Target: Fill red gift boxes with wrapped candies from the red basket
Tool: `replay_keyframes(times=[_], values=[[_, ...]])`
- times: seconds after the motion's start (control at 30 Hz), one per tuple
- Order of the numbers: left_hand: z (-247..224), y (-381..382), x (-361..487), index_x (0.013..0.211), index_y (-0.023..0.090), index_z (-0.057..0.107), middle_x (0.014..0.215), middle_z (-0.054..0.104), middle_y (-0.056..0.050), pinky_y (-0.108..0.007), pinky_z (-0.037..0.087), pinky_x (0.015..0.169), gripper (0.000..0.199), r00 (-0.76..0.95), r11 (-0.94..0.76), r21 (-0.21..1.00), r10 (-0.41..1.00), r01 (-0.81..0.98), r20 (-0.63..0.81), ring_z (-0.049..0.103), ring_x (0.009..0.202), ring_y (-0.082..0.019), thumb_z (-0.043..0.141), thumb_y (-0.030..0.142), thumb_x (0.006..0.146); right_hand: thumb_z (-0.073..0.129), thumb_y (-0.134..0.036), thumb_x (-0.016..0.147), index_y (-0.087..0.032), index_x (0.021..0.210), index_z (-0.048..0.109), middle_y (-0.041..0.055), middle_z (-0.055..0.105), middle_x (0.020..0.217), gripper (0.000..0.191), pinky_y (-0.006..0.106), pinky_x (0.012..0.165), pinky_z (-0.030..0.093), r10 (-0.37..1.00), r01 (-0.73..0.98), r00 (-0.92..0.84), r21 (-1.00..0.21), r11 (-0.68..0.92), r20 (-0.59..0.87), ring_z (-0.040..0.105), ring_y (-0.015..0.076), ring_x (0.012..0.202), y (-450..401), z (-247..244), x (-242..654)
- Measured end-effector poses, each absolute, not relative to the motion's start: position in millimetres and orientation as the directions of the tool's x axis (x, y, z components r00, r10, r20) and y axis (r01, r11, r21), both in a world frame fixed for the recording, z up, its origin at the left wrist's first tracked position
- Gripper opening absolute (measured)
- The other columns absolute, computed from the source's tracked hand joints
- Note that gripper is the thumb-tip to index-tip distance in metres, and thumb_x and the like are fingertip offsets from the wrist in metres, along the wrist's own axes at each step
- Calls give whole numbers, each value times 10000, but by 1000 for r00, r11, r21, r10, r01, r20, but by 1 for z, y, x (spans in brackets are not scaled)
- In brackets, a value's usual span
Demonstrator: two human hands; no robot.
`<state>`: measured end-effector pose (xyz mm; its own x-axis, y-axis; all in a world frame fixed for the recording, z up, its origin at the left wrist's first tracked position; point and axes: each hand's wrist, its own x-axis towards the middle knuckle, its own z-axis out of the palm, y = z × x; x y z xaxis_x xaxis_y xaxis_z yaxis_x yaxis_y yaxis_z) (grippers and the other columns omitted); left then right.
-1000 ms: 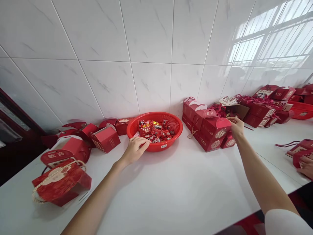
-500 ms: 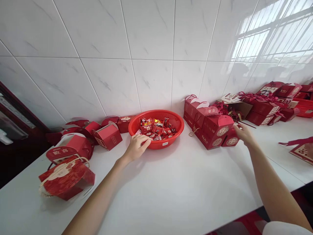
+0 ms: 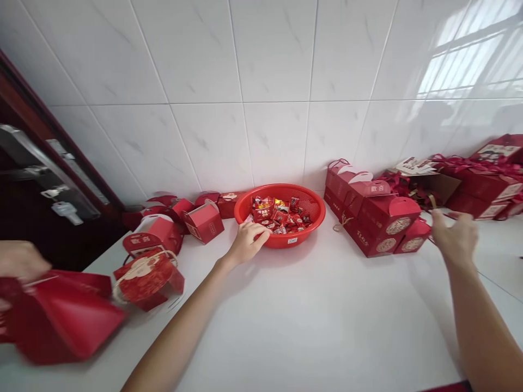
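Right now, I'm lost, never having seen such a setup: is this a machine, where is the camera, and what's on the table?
No machine: one head-worn camera looks forward and down past a person's bare arms. Their left hand is at the rim of a red basket holding wrapped sweets. Their right hand is too blurred to tell what it holds. Red boxes stand around on the white table. At left, another person's hand holds a blurred red package.
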<state>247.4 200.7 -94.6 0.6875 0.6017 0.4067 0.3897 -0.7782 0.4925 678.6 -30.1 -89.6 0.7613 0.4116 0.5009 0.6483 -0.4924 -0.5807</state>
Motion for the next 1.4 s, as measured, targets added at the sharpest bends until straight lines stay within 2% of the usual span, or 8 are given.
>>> replay_keyframes(times=[0.1, 0.3, 0.47, 0.57, 0.73, 0.93, 1.17, 1.4], values=[[-98, 201, 248, 877, 230, 745, 1004, 789, -29, -479, 316, 1165, 340, 691, -783, 474, 600, 402, 404, 672, 978, -224, 438, 357, 949, 512, -481, 883, -136, 1181, 589, 241, 584, 1213, 462, 678, 1045, 335, 39, 596, 770, -695, -401, 637, 458, 494, 1287, -28, -67, 643], [-85, 207, 239, 1051, 203, 720, 1161, 737, -71, -439, 383, 1143, 301, 699, -770, 527, 596, 359, 396, 651, 1119, -237, 523, 387, 917, 608, -295, 920, -177, 1195, 617, 171, 637, 1252, 299, 623, 1000, 459, 40, 948, 306, -308, 79, 951, 578, 401, 1237, 0, -49, 546], [-44, 214, 195, 1221, 180, 662, 1351, 618, -116, -412, 410, 1124, 415, 507, -651, 397, 756, 647, 414, 552, 1289, -278, 515, 394, 898, 624, -209, 913, -212, 1281, 547, 175, 612, 1315, 375, 515, 987, 504, 378, 935, 85, -205, 289, 922, 590, 334, 1235, 19, -88, 488], [-30, 215, 171, 1371, 196, 572, 1483, 520, -140, -482, 380, 1137, 545, 375, -420, 258, 904, 870, 205, 436, 1407, -351, 559, 409, 869, 587, -233, 942, -216, 1311, 503, 171, 608, 1323, 379, 473, 960, 519, 515, 928, 20, -208, 310, 857, 602, 310, 1212, 23, -112, 475], [-35, 214, 174, 1375, 223, 560, 1516, 455, -214, -644, 400, 1039, 596, 170, -169, 20, 977, 985, -131, 392, 1408, -482, 623, 464, 834, 544, -257, 971, -234, 1331, 465, 145, 617, 1310, 370, 435, 969, 521, 593, 917, 6, -241, 318, 805, 597, 280, 1219, 24, -125, 471], [-42, 209, 197, 1311, 206, 585, 1416, 561, -211, -581, 470, 954, 431, 172, -187, -108, 976, 976, -131, 549, 1273, -444, 486, 202, 891, 537, -249, 970, -251, 1344, 452, 131, 608, 1335, 383, 421, 982, 519, 619, 903, 16, -278, 328, 785, 592, 269, 1236, 25, -127, 471], [-14, 191, 181, 1217, 195, 648, 1134, 726, -158, -360, 504, 767, 433, 285, -283, 37, 954, 958, -96, 697, 1016, -332, 376, 125, 886, 524, -268, 976, -252, 1291, 486, 133, 609, 1325, 318, 403, 955, 541, 672, 882, 25, -332, 333, 740, 616, 263, 1216, 25, -132, 470], [-1, 152, 188, 1333, 290, 588, 945, 747, 2, -291, 505, 745, 448, 656, -635, 393, 748, 665, 98, 693, 842, -226, 396, 296, 929, 518, -302, 998, -248, 1297, 500, 128, 632, 1269, 304, 395, 892, 570, 762, 704, 31, -555, 443, 647, 666, 224, 1065, 25, -117, 447]])
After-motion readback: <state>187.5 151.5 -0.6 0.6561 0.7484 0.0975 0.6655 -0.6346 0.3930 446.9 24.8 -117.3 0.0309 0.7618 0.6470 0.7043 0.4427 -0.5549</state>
